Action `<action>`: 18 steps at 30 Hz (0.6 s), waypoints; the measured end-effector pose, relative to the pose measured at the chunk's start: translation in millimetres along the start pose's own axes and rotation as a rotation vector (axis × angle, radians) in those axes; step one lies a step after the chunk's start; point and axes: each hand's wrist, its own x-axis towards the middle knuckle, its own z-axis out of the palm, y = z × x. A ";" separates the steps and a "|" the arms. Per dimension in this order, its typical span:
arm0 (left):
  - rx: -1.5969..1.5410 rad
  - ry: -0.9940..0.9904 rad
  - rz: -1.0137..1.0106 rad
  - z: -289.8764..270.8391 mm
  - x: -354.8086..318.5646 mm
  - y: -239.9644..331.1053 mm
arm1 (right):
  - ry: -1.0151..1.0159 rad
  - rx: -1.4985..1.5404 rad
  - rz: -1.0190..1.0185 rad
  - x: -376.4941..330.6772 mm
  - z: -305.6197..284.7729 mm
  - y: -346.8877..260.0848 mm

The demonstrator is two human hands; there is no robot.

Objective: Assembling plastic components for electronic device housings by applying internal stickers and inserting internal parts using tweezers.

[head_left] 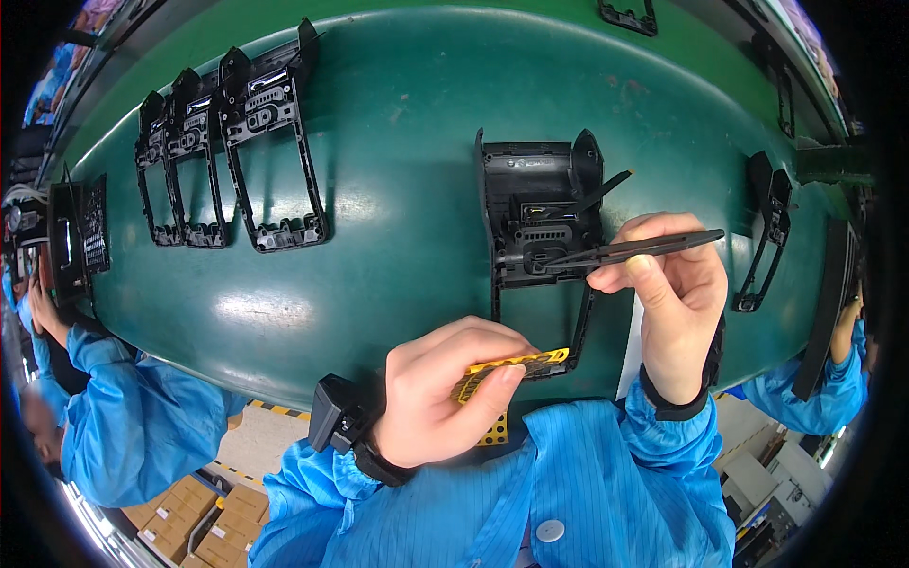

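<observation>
— Pinching what with our right hand (677, 303)?
— Black tweezers (632, 250), tips inside the open black housing (540, 222) on the green belt (379, 189) — our left hand (445, 388) grips its lower frame and a yellow strip (516, 363).

Single head-worn fisheye view, looking steeply down, close over green conveyor belt (379, 189); edges bend toward rim.

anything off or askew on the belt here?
Nothing stands out. The black frame lies flat on the green belt under the right hand's black tweezers; the left hand holds a yellow strip. The three frames upper left overlap in a neat row.
</observation>
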 end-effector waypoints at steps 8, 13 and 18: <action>0.049 -0.079 -0.030 -3.9 0.1 3.8 | -0.004 -0.015 -0.023 -1.5 -0.4 0.6; 0.028 -0.064 -0.043 -2.8 0.0 4.3 | -0.011 -0.001 -0.032 -1.2 -1.0 1.2; 0.032 -0.059 -0.040 -2.2 -0.3 3.2 | -0.017 0.006 -0.024 -0.7 -1.3 0.7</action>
